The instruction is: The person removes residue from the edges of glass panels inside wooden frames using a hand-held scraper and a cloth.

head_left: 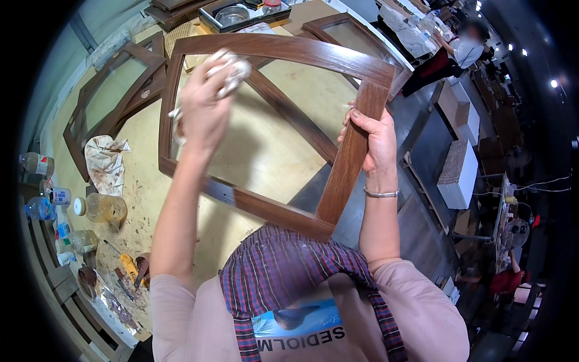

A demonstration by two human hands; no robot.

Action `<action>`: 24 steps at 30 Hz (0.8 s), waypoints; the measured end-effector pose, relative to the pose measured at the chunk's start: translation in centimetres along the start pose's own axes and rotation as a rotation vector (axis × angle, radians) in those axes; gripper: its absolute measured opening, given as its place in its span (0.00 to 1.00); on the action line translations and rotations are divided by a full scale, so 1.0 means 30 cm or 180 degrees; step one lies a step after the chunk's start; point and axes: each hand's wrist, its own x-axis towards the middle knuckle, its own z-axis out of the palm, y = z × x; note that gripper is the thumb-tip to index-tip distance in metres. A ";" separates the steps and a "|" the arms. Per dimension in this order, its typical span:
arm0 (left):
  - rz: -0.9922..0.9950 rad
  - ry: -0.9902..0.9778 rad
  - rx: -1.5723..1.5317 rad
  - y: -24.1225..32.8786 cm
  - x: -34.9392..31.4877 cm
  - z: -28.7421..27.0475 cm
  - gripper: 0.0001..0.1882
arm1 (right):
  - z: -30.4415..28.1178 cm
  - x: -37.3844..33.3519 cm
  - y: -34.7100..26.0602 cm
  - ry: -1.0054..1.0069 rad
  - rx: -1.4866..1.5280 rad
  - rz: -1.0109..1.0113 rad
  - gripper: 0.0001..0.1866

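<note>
A dark brown wooden frame (283, 46) with an open middle is tilted up in front of me. My right hand (375, 137), a metal bangle on its wrist, is closed around the frame's right side piece, thumb on the face. My left hand (206, 107) is closed on a crumpled, stained white rag (233, 72) near the frame's upper left corner. Hand and rag are slightly blurred, and I cannot tell whether the rag touches the wood. Beneath, another wooden frame (294, 110) lies on the pale, stained table (247, 145), partly hidden.
More brown frames (84, 117) rest at the left and far right. A stained cloth (105, 161), a capped jar (104, 207) and several bottles line the left edge, near a yellow-handled tool (128, 264). A black tray (241, 18) stands behind. A person (461, 54) works far right.
</note>
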 end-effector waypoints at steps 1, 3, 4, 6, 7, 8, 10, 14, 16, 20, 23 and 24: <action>0.0506 -0.0044 0.0089 0.065 -0.008 0.046 0.23 | 0.003 0.005 0.004 -0.0071 -0.0013 -0.0013 0.12; 0.1213 -0.0358 0.0230 0.201 -0.095 0.174 0.28 | 0.041 0.024 0.005 0.0018 0.0015 -0.0330 0.12; 0.1415 -0.0671 0.0279 0.243 -0.195 0.223 0.31 | 0.052 0.034 0.006 0.0098 0.0031 -0.0481 0.12; 0.1288 -0.1342 0.0061 0.261 -0.357 0.170 0.32 | 0.033 0.034 -0.012 0.0012 -0.0074 -0.0363 0.12; 0.1554 -0.1745 -0.0162 0.186 -0.438 0.114 0.28 | 0.034 0.028 -0.016 -0.0100 -0.0073 -0.0201 0.12; 0.1817 -0.2163 -0.0417 0.082 -0.516 0.048 0.25 | 0.026 0.019 -0.016 -0.0185 -0.0084 -0.0036 0.12; 0.1425 -0.2666 0.0260 -0.065 -0.606 -0.117 0.20 | 0.039 0.012 0.001 -0.0125 -0.0126 -0.0142 0.13; 0.0787 -0.1452 0.0096 -0.035 -0.451 -0.140 0.19 | -0.009 -0.008 -0.030 -0.0086 -0.0118 -0.0169 0.12; 0.1147 -0.1178 -0.0138 0.144 -0.359 -0.016 0.23 | -0.030 -0.003 -0.072 0.0036 -0.0247 -0.0230 0.12; 0.1638 -0.1662 -0.0179 0.263 -0.472 0.156 0.32 | 0.071 0.020 -0.028 0.0074 -0.0036 0.0016 0.12; 0.1746 -0.1757 0.0184 0.164 -0.515 0.098 0.26 | 0.088 0.025 -0.023 -0.0324 0.0108 -0.0167 0.12; 0.1718 -0.1738 0.0250 0.146 -0.541 0.093 0.25 | 0.081 0.015 -0.007 -0.0478 0.0109 -0.0322 0.11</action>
